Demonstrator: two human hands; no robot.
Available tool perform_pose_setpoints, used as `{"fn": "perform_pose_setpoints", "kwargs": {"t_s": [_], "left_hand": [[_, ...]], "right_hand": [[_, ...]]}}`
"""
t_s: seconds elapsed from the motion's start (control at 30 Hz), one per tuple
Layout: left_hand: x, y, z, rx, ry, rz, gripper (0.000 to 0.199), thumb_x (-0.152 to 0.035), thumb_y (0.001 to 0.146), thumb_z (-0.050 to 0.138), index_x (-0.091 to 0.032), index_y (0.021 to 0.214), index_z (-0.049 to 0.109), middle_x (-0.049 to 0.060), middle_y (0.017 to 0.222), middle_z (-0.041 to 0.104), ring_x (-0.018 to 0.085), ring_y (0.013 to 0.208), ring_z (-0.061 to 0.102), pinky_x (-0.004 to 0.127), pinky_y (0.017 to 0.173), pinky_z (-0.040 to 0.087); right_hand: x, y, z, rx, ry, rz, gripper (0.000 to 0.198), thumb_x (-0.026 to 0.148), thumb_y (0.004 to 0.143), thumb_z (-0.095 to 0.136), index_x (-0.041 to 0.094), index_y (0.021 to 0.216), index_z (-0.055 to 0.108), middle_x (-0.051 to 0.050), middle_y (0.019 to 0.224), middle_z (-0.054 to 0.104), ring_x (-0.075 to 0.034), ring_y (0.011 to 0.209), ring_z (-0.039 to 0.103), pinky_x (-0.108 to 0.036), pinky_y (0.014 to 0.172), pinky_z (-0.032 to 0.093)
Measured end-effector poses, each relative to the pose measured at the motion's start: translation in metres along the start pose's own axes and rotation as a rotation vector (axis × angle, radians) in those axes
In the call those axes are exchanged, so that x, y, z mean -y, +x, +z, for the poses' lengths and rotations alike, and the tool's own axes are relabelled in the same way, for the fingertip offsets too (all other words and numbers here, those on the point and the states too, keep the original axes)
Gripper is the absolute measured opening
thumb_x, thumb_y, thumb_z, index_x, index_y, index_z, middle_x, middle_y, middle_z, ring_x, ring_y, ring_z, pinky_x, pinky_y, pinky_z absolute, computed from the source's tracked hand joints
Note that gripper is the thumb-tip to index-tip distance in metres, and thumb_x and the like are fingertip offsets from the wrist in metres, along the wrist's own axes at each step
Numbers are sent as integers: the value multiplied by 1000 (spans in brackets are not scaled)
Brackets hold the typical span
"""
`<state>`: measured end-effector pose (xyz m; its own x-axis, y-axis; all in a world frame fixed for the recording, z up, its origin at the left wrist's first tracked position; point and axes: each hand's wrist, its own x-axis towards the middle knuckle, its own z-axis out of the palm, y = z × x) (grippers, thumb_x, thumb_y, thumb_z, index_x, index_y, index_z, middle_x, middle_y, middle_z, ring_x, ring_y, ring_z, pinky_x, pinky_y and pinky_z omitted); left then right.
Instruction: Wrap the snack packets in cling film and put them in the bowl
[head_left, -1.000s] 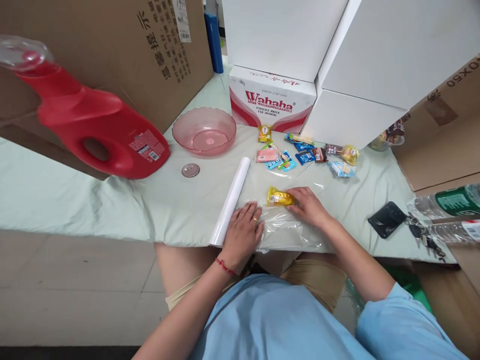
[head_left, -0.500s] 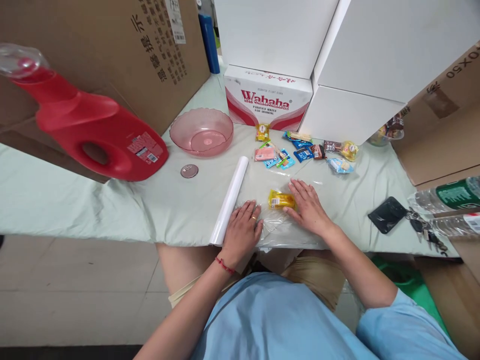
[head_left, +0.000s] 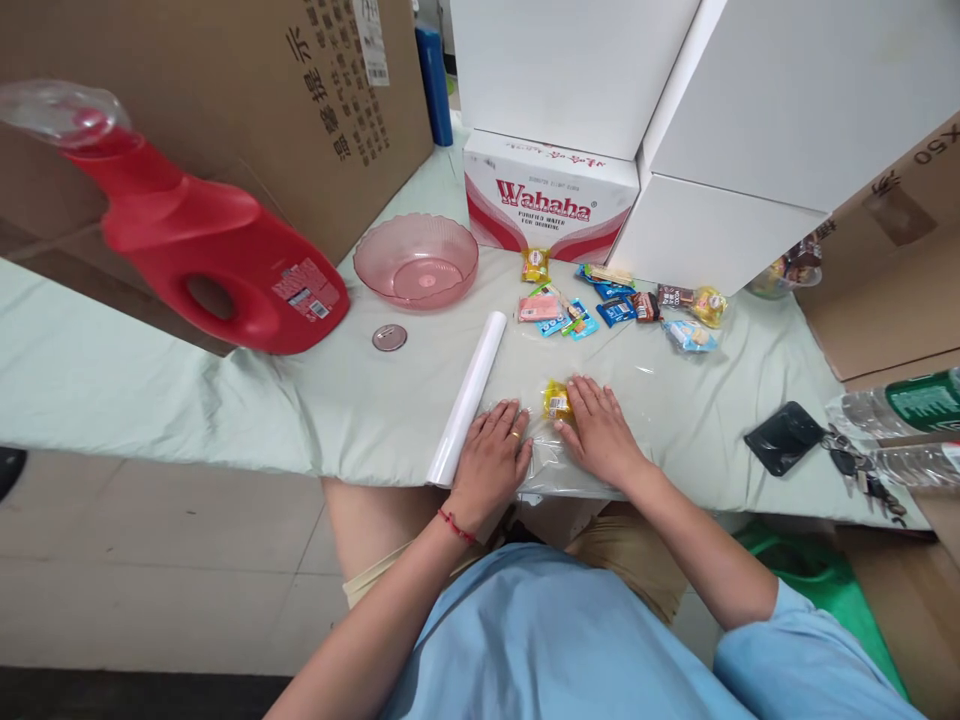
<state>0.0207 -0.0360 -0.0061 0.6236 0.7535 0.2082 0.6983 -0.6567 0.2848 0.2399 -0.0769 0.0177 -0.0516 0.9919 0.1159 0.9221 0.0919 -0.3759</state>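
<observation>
My left hand [head_left: 493, 450] lies flat, fingers stretched out, on clear plastic film [head_left: 544, 462] just right of a white roll [head_left: 469, 398]. My right hand [head_left: 600, 428] is spread palm down, its fingers partly covering a yellow-wrapped snack [head_left: 556, 400]. The snack lies on or under the film between my two hands; I cannot tell which. Beyond them is a loose group of small packaged snacks, among them a pink packet [head_left: 538, 307], a blue packet [head_left: 616, 311] and a light-blue packet [head_left: 691, 337].
A pink bowl [head_left: 416, 262] and a round metal tin [head_left: 389, 337] stand left of the roll. A big red jug [head_left: 240, 260] is at the far left. White boxes [head_left: 551, 200] line the back. At right lie a black pouch [head_left: 783, 438], keys [head_left: 862, 470] and plastic bottles [head_left: 922, 403].
My right hand has slid left and now covers more of the yellow-wrapped snack. My left hand stays flat beside the roll. The whole view has shifted slightly.
</observation>
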Motion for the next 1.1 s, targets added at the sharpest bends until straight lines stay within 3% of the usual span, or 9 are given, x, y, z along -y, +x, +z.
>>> {"fn": "perform_pose_setpoints", "kwargs": {"t_s": [0.23,0.37,0.5,0.67,0.8,0.87,0.93,1.03,1.1], "left_hand": [[2,-1,3,-18,-17,9,47,-29,103,50,-18,147,61,15,156,59,31,150,51,52,122,42],[5,-1,6,-49,-53,-4,44,-27,103,50,-17,143,63,16,153,62,31,147,54,52,121,45],[10,-5,4,-130,-210,-18,38,-26,103,48,-19,136,66,15,147,65,27,140,59,49,118,51],[9,-7,-28,-310,-447,-130,27,-29,107,45,-24,112,70,9,128,75,21,120,70,41,106,59],[15,19,-61,-397,-228,-243,27,-31,105,45,-22,114,70,13,121,74,27,116,68,47,101,58],[26,37,-66,-340,-28,-338,33,-37,102,50,-17,121,68,19,130,70,35,122,63,55,101,56],[40,54,-63,-171,100,-440,42,-46,100,52,-13,120,68,25,131,67,42,122,60,62,97,55],[58,70,-50,98,145,-521,45,-52,97,53,-12,111,69,26,121,67,44,119,60,59,94,56],[64,75,-45,165,141,-511,42,-49,93,58,-12,111,68,24,122,66,42,120,61,55,99,54]], "right_hand": [[47,62,39,-154,324,-34,65,21,105,36,17,170,29,-15,173,34,-26,162,28,-54,132,30],[50,89,68,-124,318,57,72,8,93,43,10,165,40,-20,166,45,-31,159,34,-56,132,29],[48,89,74,-72,224,81,64,5,93,44,5,156,51,-23,163,49,-32,157,37,-54,131,31],[56,81,71,-21,107,73,60,7,95,49,-3,154,51,-27,164,44,-35,159,33,-50,132,29],[59,80,74,-31,104,49,55,9,98,49,-3,151,54,-27,164,45,-34,159,33,-50,132,29],[59,80,77,-52,111,51,56,6,97,46,1,152,55,-25,163,47,-32,159,35,-51,131,30],[58,80,79,-63,109,57,57,4,96,46,5,152,56,-22,163,48,-30,159,35,-50,131,31],[57,81,81,-63,86,56,56,4,97,46,3,151,57,-22,163,50,-29,159,36,-46,131,30],[58,81,81,-60,75,53,54,5,98,46,1,151,57,-22,162,50,-28,158,36,-44,132,30]]}}
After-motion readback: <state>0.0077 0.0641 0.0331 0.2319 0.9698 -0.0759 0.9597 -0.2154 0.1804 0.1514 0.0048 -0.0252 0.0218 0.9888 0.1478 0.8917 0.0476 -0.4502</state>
